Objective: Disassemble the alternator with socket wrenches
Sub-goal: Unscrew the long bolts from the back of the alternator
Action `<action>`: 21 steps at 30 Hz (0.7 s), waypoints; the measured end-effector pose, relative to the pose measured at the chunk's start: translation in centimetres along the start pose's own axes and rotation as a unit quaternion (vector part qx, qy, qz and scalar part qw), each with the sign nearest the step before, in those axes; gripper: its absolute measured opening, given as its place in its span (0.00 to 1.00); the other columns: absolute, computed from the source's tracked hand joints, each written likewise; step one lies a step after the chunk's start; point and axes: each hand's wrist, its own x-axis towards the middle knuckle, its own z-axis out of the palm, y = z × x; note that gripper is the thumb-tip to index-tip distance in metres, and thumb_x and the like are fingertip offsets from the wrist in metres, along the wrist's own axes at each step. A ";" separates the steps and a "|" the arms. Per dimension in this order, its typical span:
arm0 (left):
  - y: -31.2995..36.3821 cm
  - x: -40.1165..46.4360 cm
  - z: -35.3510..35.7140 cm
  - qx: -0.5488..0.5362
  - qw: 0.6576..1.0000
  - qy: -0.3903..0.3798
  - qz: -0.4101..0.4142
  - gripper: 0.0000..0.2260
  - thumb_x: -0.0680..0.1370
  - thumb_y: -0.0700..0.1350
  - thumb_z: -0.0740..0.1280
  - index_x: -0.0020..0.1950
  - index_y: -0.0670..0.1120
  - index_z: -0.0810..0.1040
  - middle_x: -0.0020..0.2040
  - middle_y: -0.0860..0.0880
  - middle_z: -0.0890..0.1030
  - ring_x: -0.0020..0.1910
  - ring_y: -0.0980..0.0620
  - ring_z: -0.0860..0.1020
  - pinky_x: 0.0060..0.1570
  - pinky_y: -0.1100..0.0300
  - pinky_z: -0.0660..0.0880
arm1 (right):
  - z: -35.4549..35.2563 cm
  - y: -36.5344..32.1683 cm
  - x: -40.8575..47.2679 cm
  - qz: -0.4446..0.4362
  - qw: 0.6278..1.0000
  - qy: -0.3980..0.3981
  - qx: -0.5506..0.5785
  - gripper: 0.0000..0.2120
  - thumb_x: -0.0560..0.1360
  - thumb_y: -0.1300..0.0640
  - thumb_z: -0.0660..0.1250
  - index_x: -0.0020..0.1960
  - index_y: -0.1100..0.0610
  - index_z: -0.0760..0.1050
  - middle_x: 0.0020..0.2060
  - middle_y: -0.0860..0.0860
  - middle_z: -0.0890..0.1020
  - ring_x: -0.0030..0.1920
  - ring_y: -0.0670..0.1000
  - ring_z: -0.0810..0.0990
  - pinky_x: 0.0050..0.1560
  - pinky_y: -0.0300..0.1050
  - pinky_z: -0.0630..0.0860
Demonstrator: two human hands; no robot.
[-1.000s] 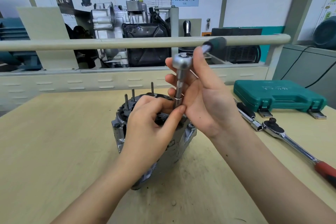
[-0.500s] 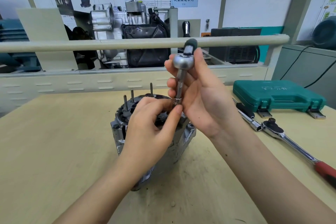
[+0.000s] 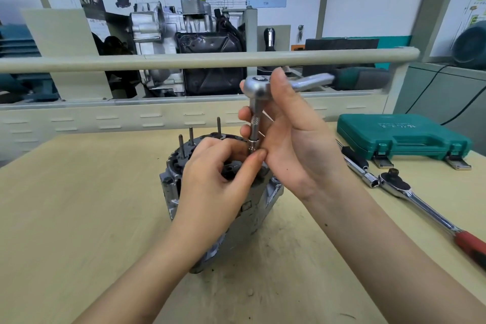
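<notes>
Fingers pinch ratchet over alternator; second wrench right.

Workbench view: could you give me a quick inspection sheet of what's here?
Surface: pale wooden table, scuffed near the front.
Job's things: alternator standing on it; ratchet wrench with extension upright over its top.
Clutter: green tool case, shut; red-handled ratchet; loose socket bar.
Hands: right hand grips the wrench extension; left hand pinches at its tip.
Cables: black cable behind the case.
Surroundings: rail, engine display, wall charts.
</notes>
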 end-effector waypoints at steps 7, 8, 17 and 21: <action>-0.1 0.6 -0.8 -0.047 0.995 -0.082 -0.025 0.03 0.70 0.50 0.66 0.39 0.59 0.76 0.38 0.51 0.79 0.40 0.59 0.76 0.43 0.62 0.72 | 0.0 -0.1 0.4 0.016 1.000 0.005 -0.007 0.16 0.66 0.44 0.59 0.38 0.55 0.79 0.36 0.47 0.83 0.29 0.43 0.77 0.31 0.35 0.73; -0.1 0.8 -0.9 -0.054 0.994 -0.085 -0.029 0.03 0.70 0.50 0.66 0.38 0.59 0.77 0.38 0.50 0.80 0.39 0.60 0.77 0.43 0.62 0.73 | 0.1 -0.1 0.4 0.015 1.000 0.004 -0.005 0.16 0.66 0.44 0.59 0.38 0.55 0.79 0.36 0.47 0.83 0.29 0.43 0.77 0.31 0.35 0.73; -0.1 0.7 -0.7 -0.061 0.997 -0.034 -0.042 0.04 0.66 0.51 0.71 0.35 0.52 0.80 0.35 0.51 0.82 0.38 0.56 0.80 0.42 0.58 0.76 | 0.0 -0.1 0.0 -0.026 1.000 0.011 0.010 0.14 0.62 0.53 0.68 0.44 0.57 0.71 0.32 0.48 0.80 0.31 0.46 0.79 0.29 0.38 0.74; -0.2 0.7 -0.9 -0.066 0.995 -0.057 -0.040 0.04 0.68 0.51 0.69 0.37 0.52 0.80 0.36 0.49 0.81 0.39 0.54 0.79 0.42 0.57 0.75 | 0.1 0.2 0.1 -0.016 1.000 0.003 -0.010 0.19 0.64 0.48 0.65 0.48 0.60 0.72 0.36 0.50 0.81 0.31 0.45 0.79 0.31 0.37 0.74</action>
